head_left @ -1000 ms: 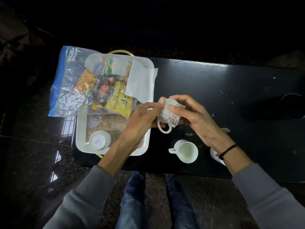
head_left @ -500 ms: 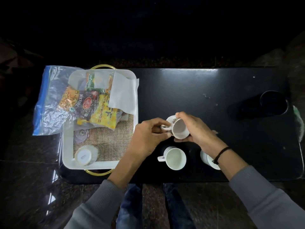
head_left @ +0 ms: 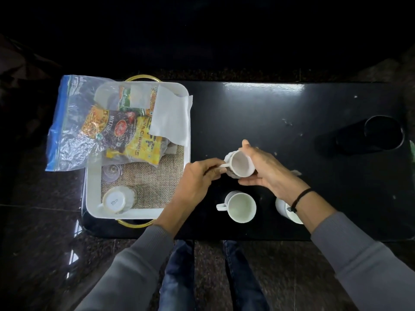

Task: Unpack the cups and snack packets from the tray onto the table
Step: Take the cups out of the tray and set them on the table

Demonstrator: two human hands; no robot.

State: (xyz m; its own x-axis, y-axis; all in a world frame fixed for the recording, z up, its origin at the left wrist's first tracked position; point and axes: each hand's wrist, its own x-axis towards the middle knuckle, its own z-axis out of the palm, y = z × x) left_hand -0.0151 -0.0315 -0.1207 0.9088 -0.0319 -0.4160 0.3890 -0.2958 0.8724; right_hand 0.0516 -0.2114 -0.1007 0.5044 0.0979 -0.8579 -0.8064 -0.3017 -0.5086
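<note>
Head view: the left hand has its fingers pinched shut on the handle of a white cup, while the right hand wraps its thumb and fingers around the cup's body, mouth turned up toward the camera. Whether the base already touches the black table cannot be told. To finish this step well, it seems best to lower the cup level, let the base settle fully, and loosen the right hand first so the handle pinch steadies it. Two cups already stand nearer the person: an upright cup just below the hands and another cup partly hidden under the right wrist, so the landing spot should stay clear of both. Open tabletop lies beyond and to the right, up to a dark round object near the far end. Left of the hands, the white tray holds an overturned cup, a small glass, a napkin and snack packets in a clear bag overhanging the table's edge.
</note>
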